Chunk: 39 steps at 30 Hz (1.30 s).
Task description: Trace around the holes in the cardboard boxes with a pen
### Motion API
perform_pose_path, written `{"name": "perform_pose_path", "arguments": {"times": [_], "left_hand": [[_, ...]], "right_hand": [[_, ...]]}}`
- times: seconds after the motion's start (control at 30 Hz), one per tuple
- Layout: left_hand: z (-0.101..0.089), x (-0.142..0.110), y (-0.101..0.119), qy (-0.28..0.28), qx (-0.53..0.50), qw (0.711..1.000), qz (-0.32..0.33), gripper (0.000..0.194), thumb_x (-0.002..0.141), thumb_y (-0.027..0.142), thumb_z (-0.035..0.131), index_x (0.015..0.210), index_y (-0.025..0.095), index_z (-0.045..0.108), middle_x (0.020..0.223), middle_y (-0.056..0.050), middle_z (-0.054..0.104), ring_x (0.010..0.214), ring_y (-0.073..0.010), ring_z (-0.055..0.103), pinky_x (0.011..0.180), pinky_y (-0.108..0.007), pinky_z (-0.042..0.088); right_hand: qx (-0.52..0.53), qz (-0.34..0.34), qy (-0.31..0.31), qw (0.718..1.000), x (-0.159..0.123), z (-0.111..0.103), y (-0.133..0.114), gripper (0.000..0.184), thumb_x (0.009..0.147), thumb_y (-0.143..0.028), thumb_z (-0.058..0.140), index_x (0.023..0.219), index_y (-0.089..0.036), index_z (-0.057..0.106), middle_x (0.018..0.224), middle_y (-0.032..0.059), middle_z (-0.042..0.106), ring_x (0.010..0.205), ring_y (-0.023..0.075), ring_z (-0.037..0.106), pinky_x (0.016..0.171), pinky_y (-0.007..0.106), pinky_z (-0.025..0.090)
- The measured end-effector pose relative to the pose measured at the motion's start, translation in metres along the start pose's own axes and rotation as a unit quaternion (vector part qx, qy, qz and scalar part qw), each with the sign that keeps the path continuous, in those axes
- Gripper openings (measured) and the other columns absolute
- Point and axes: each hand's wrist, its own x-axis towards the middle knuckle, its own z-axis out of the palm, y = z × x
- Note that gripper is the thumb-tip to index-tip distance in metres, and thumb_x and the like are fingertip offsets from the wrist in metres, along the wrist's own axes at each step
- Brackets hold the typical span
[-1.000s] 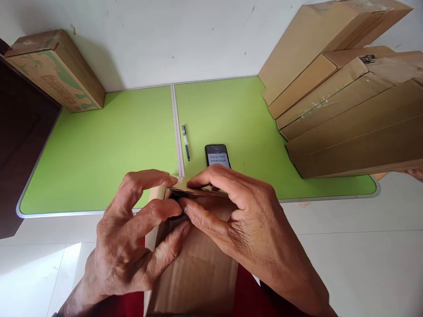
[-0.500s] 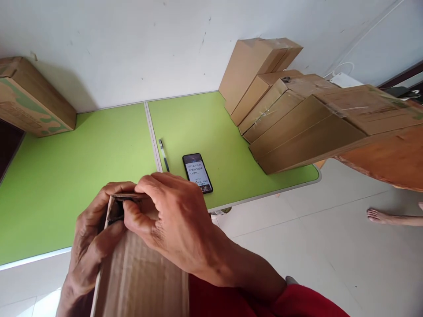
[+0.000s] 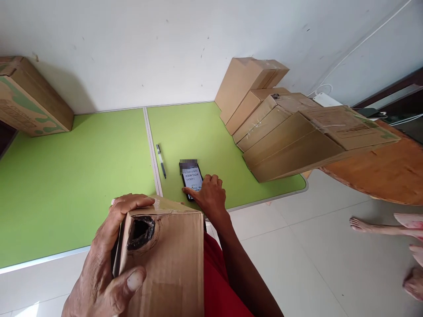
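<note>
A brown cardboard box [image 3: 178, 251] stands close in front of me, with a dark-lined, ragged hole [image 3: 141, 232] near its upper left corner. My left hand [image 3: 105, 268] grips that corner, fingers over the top edge and thumb on the near face. Beyond the box, my right hand [image 3: 211, 193] is at the lower end of a black smartphone [image 3: 192, 178] lying on the green table [image 3: 109, 167]. Its thumb reaches across the lit screen while the other fingers curl beside the phone's right edge. A pen [image 3: 161, 160] lies left of the phone.
Several cardboard boxes [image 3: 284, 132] lean in a row along the table's right side. Another printed box [image 3: 36, 101] stands at the far left against the wall. At right are an orange-brown wooden surface [image 3: 370, 163] and another person's bare foot [image 3: 361, 224] on the tiled floor.
My right hand has left the box's corner and moved forward to the phone, uncovering the hole. My left hand still holds the box, its thumb now lower on the near face.
</note>
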Motion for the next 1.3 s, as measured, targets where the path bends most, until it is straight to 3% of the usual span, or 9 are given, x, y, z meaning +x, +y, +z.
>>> {"name": "perform_pose_path", "arguments": {"times": [0.1, 0.23, 0.4, 0.67, 0.77, 0.93, 1.07, 1.2, 1.3], "left_hand": [[0.003, 0.002, -0.001, -0.006, -0.036, 0.999, 0.003, 0.068, 0.094, 0.076, 0.068, 0.154, 0.044, 0.064, 0.150, -0.005, 0.064, 0.136, -0.0414, 0.063, 0.111, -0.055, 0.053], [0.007, 0.004, -0.003, 0.001, -0.071, 0.997, 0.009, 0.072, 0.091, 0.079, 0.074, 0.154, 0.045, 0.064, 0.141, -0.004, 0.068, 0.137, -0.0436, 0.061, 0.128, -0.065, 0.035], [0.011, 0.006, -0.005, -0.002, -0.102, 0.995, 0.020, 0.079, 0.087, 0.078, 0.080, 0.153, 0.038, 0.064, 0.139, -0.008, 0.064, 0.126, -0.0393, 0.063, 0.111, -0.057, 0.049], [0.006, -0.003, -0.012, 0.022, -0.119, 0.992, 0.035, 0.073, 0.086, 0.072, 0.081, 0.149, 0.037, 0.066, 0.137, -0.008, 0.067, 0.126, -0.0392, 0.062, 0.108, -0.057, 0.049], [0.006, -0.014, -0.010, 0.051, -0.089, 0.994, 0.031, 0.072, 0.085, 0.077, 0.079, 0.146, 0.041, 0.067, 0.135, -0.006, 0.068, 0.131, -0.0408, 0.061, 0.109, -0.056, 0.048], [0.007, -0.040, -0.007, 0.157, -0.037, 0.987, 0.007, 0.068, 0.088, 0.075, 0.073, 0.144, 0.038, 0.069, 0.138, -0.007, 0.067, 0.137, -0.0443, 0.060, 0.108, -0.056, 0.053], [-0.019, -0.061, -0.042, 0.191, 0.019, 0.981, 0.024, 0.075, 0.083, 0.080, 0.076, 0.142, 0.034, 0.070, 0.139, -0.009, 0.070, 0.132, -0.0458, 0.063, 0.103, -0.056, 0.058], [-0.038, -0.071, -0.073, 0.167, 0.051, 0.981, 0.088, 0.089, 0.060, 0.085, 0.091, 0.132, 0.036, 0.074, 0.128, -0.007, 0.075, 0.121, -0.0465, 0.066, 0.102, -0.060, 0.059], [-0.020, -0.063, -0.054, 0.224, -0.011, 0.974, 0.010, 0.082, 0.073, 0.082, 0.080, 0.140, 0.035, 0.070, 0.143, -0.008, 0.069, 0.144, -0.0494, 0.054, 0.116, -0.062, 0.052]], "right_hand": [[0.005, 0.003, -0.009, 1.000, 0.003, 0.002, -0.004, 0.063, 0.098, -0.046, 0.088, 0.141, -0.008, 0.061, 0.151, 0.0286, 0.066, 0.146, 0.0414, 0.064, 0.106, 0.048, 0.059], [0.011, 0.012, -0.018, 1.000, 0.008, 0.000, 0.000, 0.072, 0.093, -0.048, 0.092, 0.141, -0.006, 0.058, 0.151, 0.0300, 0.067, 0.139, 0.0408, 0.070, 0.105, 0.046, 0.060], [0.010, 0.013, -0.039, 0.999, 0.005, 0.003, 0.003, 0.065, 0.097, -0.052, 0.086, 0.137, -0.009, 0.057, 0.138, 0.0274, 0.076, 0.129, 0.0414, 0.076, 0.100, 0.045, 0.060], [-0.027, 0.018, -0.045, 0.998, 0.002, 0.004, 0.000, 0.061, 0.105, -0.058, 0.075, 0.137, -0.009, 0.059, 0.140, 0.0291, 0.075, 0.129, 0.0442, 0.076, 0.092, 0.047, 0.061], [-0.043, 0.016, -0.026, 0.999, -0.001, 0.007, -0.002, 0.061, 0.108, -0.059, 0.072, 0.140, -0.007, 0.060, 0.146, 0.0283, 0.070, 0.131, 0.0422, 0.076, 0.095, 0.047, 0.061], [-0.069, 0.008, -0.001, 0.998, -0.005, 0.013, -0.002, 0.062, 0.111, -0.059, 0.068, 0.142, -0.006, 0.060, 0.148, 0.0268, 0.066, 0.138, 0.0417, 0.070, 0.095, 0.046, 0.062], [-0.095, 0.004, 0.002, 0.996, -0.010, 0.008, -0.002, 0.062, 0.112, -0.058, 0.067, 0.143, -0.005, 0.062, 0.147, 0.0287, 0.064, 0.142, 0.0435, 0.066, 0.094, 0.047, 0.061], [-0.079, -0.054, 0.050, 0.994, -0.012, -0.006, -0.027, 0.054, 0.112, -0.054, 0.070, 0.142, -0.009, 0.064, 0.148, 0.0268, 0.066, 0.138, 0.0411, 0.066, 0.091, 0.043, 0.057], [-0.007, -0.128, 0.017, 0.992, 0.002, -0.006, -0.064, 0.034, 0.116, -0.043, 0.064, 0.133, -0.014, 0.069, 0.139, 0.0226, 0.074, 0.126, 0.0369, 0.072, 0.090, 0.040, 0.052]]}}
